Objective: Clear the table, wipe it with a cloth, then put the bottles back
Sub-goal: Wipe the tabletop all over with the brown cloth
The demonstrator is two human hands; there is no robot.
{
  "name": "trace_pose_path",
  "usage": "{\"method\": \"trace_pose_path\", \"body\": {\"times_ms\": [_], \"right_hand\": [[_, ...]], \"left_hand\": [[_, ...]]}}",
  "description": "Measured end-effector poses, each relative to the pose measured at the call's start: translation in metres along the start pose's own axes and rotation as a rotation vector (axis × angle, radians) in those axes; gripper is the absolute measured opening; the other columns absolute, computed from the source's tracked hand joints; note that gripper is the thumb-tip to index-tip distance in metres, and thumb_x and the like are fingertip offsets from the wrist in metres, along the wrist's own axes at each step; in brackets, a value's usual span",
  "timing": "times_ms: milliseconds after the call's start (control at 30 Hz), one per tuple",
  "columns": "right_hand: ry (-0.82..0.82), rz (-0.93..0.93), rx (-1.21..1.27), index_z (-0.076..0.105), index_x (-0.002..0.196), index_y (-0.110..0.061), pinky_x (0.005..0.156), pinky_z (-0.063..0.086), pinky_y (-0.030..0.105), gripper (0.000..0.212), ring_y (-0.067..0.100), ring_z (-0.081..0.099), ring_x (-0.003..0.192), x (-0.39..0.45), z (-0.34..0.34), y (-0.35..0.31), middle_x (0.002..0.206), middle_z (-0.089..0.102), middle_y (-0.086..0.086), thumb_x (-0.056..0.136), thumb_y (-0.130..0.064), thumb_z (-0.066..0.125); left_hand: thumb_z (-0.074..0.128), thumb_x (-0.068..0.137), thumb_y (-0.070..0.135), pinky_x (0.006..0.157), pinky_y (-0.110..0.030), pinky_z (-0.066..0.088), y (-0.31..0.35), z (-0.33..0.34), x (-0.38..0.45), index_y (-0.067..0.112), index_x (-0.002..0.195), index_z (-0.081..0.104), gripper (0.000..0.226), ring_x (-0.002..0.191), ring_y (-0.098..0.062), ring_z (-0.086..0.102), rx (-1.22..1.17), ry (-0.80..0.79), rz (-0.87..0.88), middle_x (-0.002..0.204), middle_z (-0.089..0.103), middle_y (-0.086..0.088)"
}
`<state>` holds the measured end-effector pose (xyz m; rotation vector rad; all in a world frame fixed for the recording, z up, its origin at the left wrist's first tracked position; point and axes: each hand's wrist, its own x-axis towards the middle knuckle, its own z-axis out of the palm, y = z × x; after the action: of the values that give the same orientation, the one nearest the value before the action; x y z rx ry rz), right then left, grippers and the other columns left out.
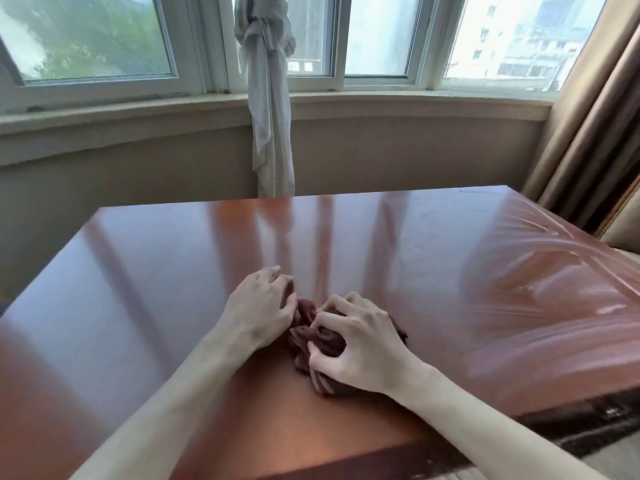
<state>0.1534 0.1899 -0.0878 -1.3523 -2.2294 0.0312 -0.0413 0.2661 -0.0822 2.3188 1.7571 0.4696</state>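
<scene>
A crumpled dark maroon cloth [320, 339] lies near the middle of the glossy reddish-brown table [173, 271]. My right hand [360, 344] sits on top of it with fingers curled, bunching the fabric. My left hand [261, 306] is just to the cloth's left, fingers bent, its fingertips at the cloth's upper left edge. No bottles are in view.
Clear plastic film [540, 289] wrinkles over the table's right side. Behind the table runs a beige windowsill [138, 112] under wide windows, with a knotted white curtain [270, 98] hanging at centre and a brown curtain [595, 116] at the right.
</scene>
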Motion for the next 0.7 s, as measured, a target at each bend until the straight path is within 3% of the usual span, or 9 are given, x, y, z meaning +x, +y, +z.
{"method": "trace_pose_path", "body": {"times_ms": [100, 267, 333, 433, 500, 600, 700], "right_hand": [[-0.017, 0.031, 0.004, 0.071, 0.090, -0.030, 0.080, 0.053, 0.036, 0.026, 0.017, 0.058, 0.091, 0.010, -0.007, 0.000, 0.093, 0.061, -0.013, 0.081, -0.053, 0.063], [0.000, 0.375, -0.082, 0.072, 0.102, -0.027, 0.085, 0.047, 0.042, 0.042, 0.037, 0.061, 0.104, 0.097, 0.018, 0.002, 0.105, 0.063, 0.002, 0.083, -0.061, 0.059], [-0.011, 0.345, -0.092, 0.072, 0.101, -0.026, 0.087, 0.046, 0.042, 0.039, 0.037, 0.060, 0.103, 0.092, 0.025, -0.018, 0.105, 0.064, 0.003, 0.084, -0.059, 0.060], [-0.048, 0.086, -0.012, 0.067, 0.093, -0.030, 0.080, 0.050, 0.037, 0.027, 0.026, 0.058, 0.094, 0.028, 0.008, -0.041, 0.095, 0.061, -0.007, 0.083, -0.055, 0.061], [-0.094, 0.011, 0.068, 0.065, 0.089, -0.032, 0.075, 0.049, 0.034, 0.023, 0.018, 0.057, 0.090, -0.018, -0.007, -0.037, 0.092, 0.058, -0.011, 0.082, -0.054, 0.061], [-0.033, 0.109, -0.012, 0.065, 0.088, -0.031, 0.074, 0.047, 0.034, 0.026, 0.018, 0.059, 0.094, -0.007, -0.019, -0.002, 0.090, 0.058, -0.010, 0.082, -0.056, 0.060], [0.053, 0.314, -0.096, 0.070, 0.097, -0.030, 0.082, 0.045, 0.038, 0.033, 0.032, 0.061, 0.101, 0.046, -0.003, -0.003, 0.099, 0.063, -0.002, 0.083, -0.058, 0.060]], "left_hand": [[0.051, 0.100, 0.037, 0.114, -0.035, 0.035, 0.001, -0.009, -0.060, 0.026, 0.142, 0.054, 0.044, 0.142, -0.016, 0.039, -0.055, 0.100, -0.038, 0.155, 0.043, 0.004], [0.042, 0.100, 0.048, 0.120, -0.037, 0.028, -0.013, 0.000, -0.119, 0.028, 0.150, 0.046, 0.054, 0.148, -0.018, 0.030, 0.060, 0.097, -0.112, 0.159, 0.038, 0.002], [0.031, 0.097, 0.056, 0.124, -0.037, 0.023, -0.017, 0.004, -0.127, 0.030, 0.152, 0.042, 0.062, 0.150, -0.018, 0.027, 0.058, 0.086, -0.136, 0.161, 0.035, 0.003], [0.029, 0.095, 0.054, 0.125, -0.037, 0.019, -0.019, 0.006, -0.130, 0.031, 0.152, 0.042, 0.063, 0.151, -0.017, 0.025, 0.026, 0.101, -0.139, 0.161, 0.034, 0.004], [0.028, 0.093, 0.053, 0.125, -0.036, 0.018, -0.018, 0.006, -0.130, 0.031, 0.152, 0.043, 0.065, 0.151, -0.017, 0.025, 0.016, 0.108, -0.136, 0.161, 0.035, 0.004], [0.039, 0.099, 0.048, 0.124, -0.034, 0.016, -0.021, 0.000, -0.127, 0.030, 0.152, 0.042, 0.056, 0.152, -0.014, 0.022, -0.042, 0.088, -0.142, 0.162, 0.033, 0.007], [0.049, 0.101, 0.041, 0.123, -0.032, 0.017, -0.027, -0.004, -0.130, 0.029, 0.153, 0.042, 0.054, 0.152, -0.012, 0.021, -0.079, 0.064, -0.104, 0.162, 0.034, 0.009]]}}
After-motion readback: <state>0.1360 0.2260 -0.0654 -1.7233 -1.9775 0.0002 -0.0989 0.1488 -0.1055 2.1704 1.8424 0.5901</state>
